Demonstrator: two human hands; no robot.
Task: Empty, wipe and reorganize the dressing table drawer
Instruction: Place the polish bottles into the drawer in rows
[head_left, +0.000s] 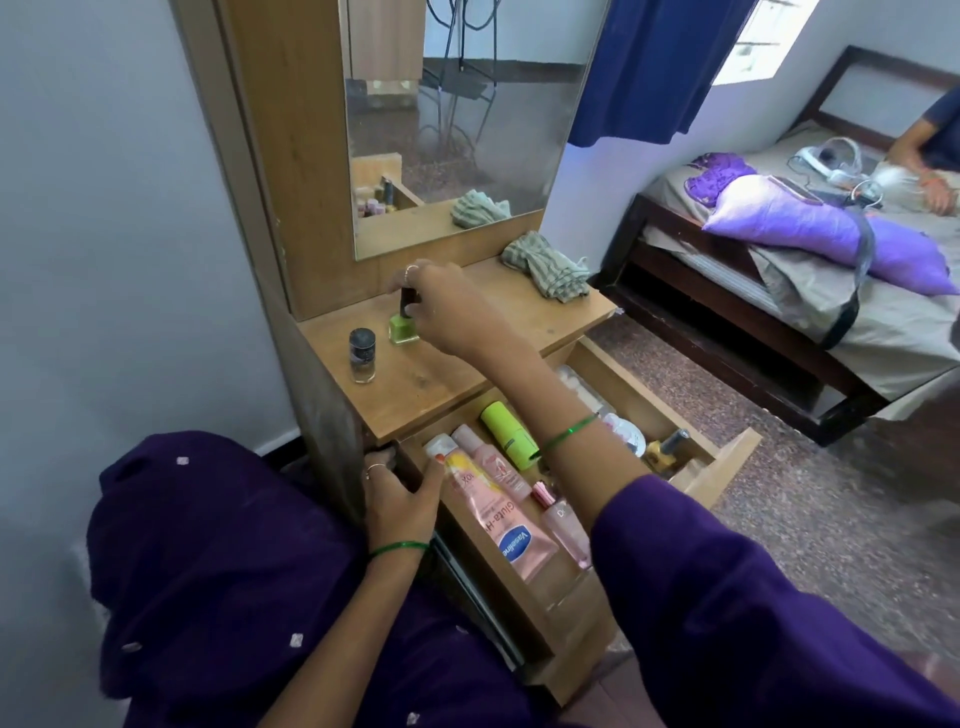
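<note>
The wooden drawer (727, 462) of the dressing table stands pulled out, holding a pink Vaseline tube (514, 535), a green tube (509, 434), a gold nail polish bottle (667, 449) and other cosmetics. My right hand (447, 312) pinches the dark cap of a green nail polish bottle (404, 330) that stands on the tabletop (447, 384). Left of it stands a clear bottle with a black cap (362, 355). My left hand (397, 499) grips the drawer's left side near the cabinet. A crumpled green checked cloth (548, 270) lies at the tabletop's back right.
A mirror (457, 119) rises behind the tabletop. A bed (810, 291) with purple pillows stands to the right, and another person sits on it. A blue curtain (654, 67) hangs by the window. Speckled floor lies between table and bed.
</note>
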